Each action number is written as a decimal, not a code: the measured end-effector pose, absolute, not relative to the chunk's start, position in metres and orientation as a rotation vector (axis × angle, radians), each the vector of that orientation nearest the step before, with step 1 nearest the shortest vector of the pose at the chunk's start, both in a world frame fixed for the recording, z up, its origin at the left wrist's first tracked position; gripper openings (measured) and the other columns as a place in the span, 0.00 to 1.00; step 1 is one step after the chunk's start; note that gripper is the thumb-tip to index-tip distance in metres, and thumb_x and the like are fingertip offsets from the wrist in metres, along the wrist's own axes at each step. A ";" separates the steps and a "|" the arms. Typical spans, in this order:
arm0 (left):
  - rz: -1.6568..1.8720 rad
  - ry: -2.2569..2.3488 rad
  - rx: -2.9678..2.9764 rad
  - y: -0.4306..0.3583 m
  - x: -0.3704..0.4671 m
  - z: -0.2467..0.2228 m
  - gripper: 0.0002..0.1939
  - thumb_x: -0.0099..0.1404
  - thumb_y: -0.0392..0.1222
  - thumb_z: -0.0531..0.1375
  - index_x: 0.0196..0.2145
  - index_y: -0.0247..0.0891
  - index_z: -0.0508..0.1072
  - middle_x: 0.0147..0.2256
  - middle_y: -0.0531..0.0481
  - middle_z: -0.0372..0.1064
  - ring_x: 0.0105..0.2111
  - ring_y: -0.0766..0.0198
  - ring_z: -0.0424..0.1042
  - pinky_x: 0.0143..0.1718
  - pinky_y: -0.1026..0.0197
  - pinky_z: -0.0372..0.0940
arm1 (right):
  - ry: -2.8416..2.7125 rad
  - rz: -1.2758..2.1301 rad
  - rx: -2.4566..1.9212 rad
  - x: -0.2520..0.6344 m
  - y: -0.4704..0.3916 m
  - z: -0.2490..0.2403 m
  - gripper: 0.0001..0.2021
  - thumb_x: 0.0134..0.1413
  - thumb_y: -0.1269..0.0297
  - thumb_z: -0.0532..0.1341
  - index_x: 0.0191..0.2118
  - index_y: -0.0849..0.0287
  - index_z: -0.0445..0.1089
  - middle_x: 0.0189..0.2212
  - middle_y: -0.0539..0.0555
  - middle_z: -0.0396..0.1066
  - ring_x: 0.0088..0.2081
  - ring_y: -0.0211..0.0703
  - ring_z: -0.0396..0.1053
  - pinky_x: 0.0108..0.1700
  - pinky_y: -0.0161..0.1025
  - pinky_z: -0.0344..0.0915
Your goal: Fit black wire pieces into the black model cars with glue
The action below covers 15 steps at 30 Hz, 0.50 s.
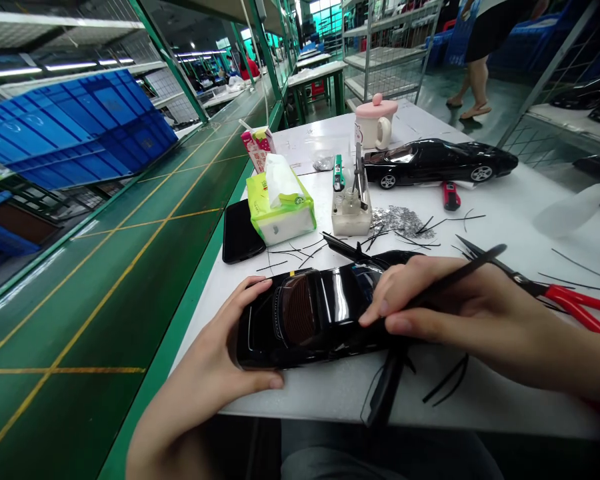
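On white tabletop (325,390), glossy rounded model car (341,297), slender tool (460,275)

Factory assembly workshop: long green conveyor-like strip (130,320) with yellow lines (95,371), blue crates (90,120), wire-mesh rack (367,57), strip lights (70,66), counters (316,73) in row

Model car (337,297): glossy black, mirror-like highlights, ribbed brown panel. Black stick (460,273): smooth, near-matt. Red-handled cutters (527,285): dark metal blades, smooth plastic-looking grips. Tabletop (325,397): smooth white. Tissue pack (287,230): shiny film, soft matt paper (281,183). Crate (93,123): ribbed blue plastic.
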<state>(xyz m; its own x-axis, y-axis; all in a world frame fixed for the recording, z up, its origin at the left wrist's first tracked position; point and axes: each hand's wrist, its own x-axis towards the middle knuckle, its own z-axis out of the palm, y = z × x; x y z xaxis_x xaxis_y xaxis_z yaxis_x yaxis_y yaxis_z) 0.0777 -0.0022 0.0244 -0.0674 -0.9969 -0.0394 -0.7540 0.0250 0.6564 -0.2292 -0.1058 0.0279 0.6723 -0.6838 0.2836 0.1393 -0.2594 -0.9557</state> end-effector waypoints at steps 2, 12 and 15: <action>-0.742 -1.882 1.808 -0.002 0.083 0.028 0.52 0.50 0.59 0.76 0.68 0.63 0.57 0.72 0.51 0.51 0.72 0.37 0.48 0.70 0.34 0.45 | 0.438 -0.843 -1.666 -0.228 -0.105 0.029 0.01 0.60 0.68 0.69 0.36 0.55 0.78 0.36 0.49 0.81 0.39 0.36 0.78 0.42 0.27 0.73; -0.556 -1.642 2.102 0.042 0.106 0.045 0.45 0.60 0.54 0.71 0.70 0.62 0.55 0.72 0.52 0.50 0.70 0.36 0.53 0.67 0.32 0.54 | 0.450 -0.979 -1.547 -0.225 -0.103 0.029 0.02 0.58 0.67 0.70 0.37 0.52 0.80 0.32 0.44 0.79 0.36 0.33 0.77 0.36 0.22 0.74; -0.290 -1.716 2.126 0.050 0.081 0.049 0.39 0.64 0.54 0.67 0.69 0.63 0.58 0.73 0.53 0.46 0.72 0.36 0.46 0.68 0.27 0.48 | 0.484 -1.059 -1.474 -0.225 -0.107 0.028 0.02 0.60 0.64 0.69 0.37 0.49 0.80 0.32 0.41 0.78 0.35 0.31 0.77 0.36 0.21 0.74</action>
<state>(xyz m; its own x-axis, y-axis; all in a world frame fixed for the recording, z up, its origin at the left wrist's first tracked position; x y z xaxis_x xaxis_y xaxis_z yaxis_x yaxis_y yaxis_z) 0.0813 0.0501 0.0489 0.2281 -0.9701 0.0828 -0.8891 -0.1729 0.4238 -0.2255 -0.1070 0.0276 0.4994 -0.8007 0.3310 0.2744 -0.2162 -0.9370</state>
